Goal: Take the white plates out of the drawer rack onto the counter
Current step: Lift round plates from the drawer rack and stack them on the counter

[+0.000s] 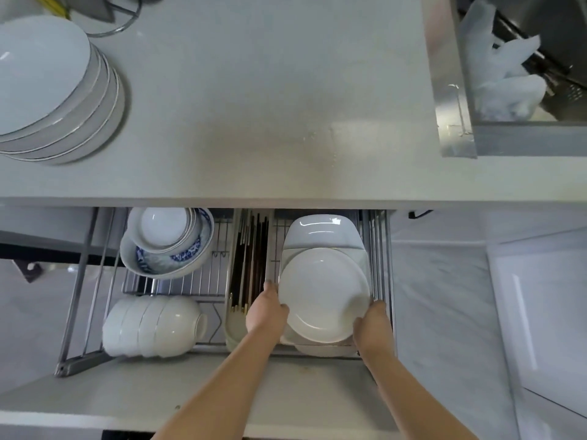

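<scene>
Inside wire rack (379,249), hands (268,309) (373,325) grip round glossy white plate (324,296).

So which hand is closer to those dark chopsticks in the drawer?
The left hand. It grips the round white plate's left edge, right beside the chopsticks. The right hand holds the plate's opposite edge, on the far side from them.

Pale floor (444,296), perhaps marbled tile, beside white cabinetry (546,328).
</scene>
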